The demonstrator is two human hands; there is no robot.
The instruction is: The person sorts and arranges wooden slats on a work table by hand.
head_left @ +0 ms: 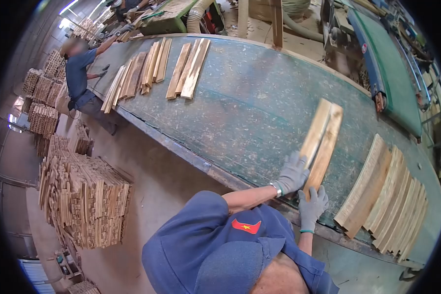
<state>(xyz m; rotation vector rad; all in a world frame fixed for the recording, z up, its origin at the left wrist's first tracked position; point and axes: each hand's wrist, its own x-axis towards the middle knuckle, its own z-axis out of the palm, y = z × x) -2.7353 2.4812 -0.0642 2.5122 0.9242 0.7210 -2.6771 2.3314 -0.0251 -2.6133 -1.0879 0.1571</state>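
Two wooden strips (324, 139) lie side by side on the green table (250, 108), with a narrow gap between them. My left hand (293, 172), in a grey glove, rests at the lower left edge of the left strip. At the near end of the right strip is my right hand (313, 208), also gloved, its fingers bent round the strip's end. To the right, a row of wooden strips (392, 196) lies along the table. Further groups of strips (188, 68) lie at the table's far left part.
A co-worker (81, 73) stands at the table's far left end. Stacked wood (85, 196) stands on the floor at left. A green conveyor (387, 68) and a hose (198, 17) are beyond the table.
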